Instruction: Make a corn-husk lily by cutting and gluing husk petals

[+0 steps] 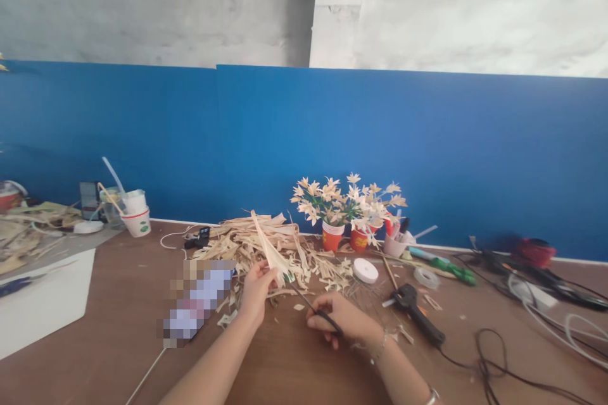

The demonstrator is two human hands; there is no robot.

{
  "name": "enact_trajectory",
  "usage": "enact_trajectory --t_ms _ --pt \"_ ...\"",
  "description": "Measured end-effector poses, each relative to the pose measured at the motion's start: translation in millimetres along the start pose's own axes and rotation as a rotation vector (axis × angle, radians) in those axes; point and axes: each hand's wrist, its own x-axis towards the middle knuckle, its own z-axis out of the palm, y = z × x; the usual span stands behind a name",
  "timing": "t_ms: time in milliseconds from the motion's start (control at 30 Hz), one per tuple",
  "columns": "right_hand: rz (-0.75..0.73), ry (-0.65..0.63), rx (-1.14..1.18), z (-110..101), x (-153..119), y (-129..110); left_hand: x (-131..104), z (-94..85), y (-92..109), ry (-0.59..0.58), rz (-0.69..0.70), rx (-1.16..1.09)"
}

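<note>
My left hand (257, 290) pinches a long, pale dried husk piece (266, 242) that points up and tapers at its top. In my right hand (349, 317) is a pair of scissors (329, 321), with dark handles around the fingers. Its blades reach left toward the lower end of the husk; whether they touch it I cannot tell. Just behind both hands lies a heap of dried husk strips and scraps (237, 234). A white roll of tape (365, 270) lies beyond my right hand.
Husk flowers stand in red paper cups (333, 238) at the back. On the right lie a black glue gun (418, 315), a clear tape roll (426, 278) and loose cables (489, 361). A blurred-out phone-like object (199, 304) is at left, with a white cup (137, 223) farther back.
</note>
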Motion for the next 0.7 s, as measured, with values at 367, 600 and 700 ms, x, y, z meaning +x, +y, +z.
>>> enact_trajectory --t_ms 367,600,700 --pt "-0.004 0.011 -0.02 3.4 2.9 -1.2 -9.2 6.5 2.0 -0.079 -0.037 0.018" --pt "0.005 0.011 -0.017 3.0 0.3 -4.3 -6.6 3.6 -2.4 -0.148 -0.059 -0.013" --pt "0.016 0.012 -0.026 3.0 -1.0 -6.4 -6.5 2.9 -2.8 -0.165 -0.085 -0.048"
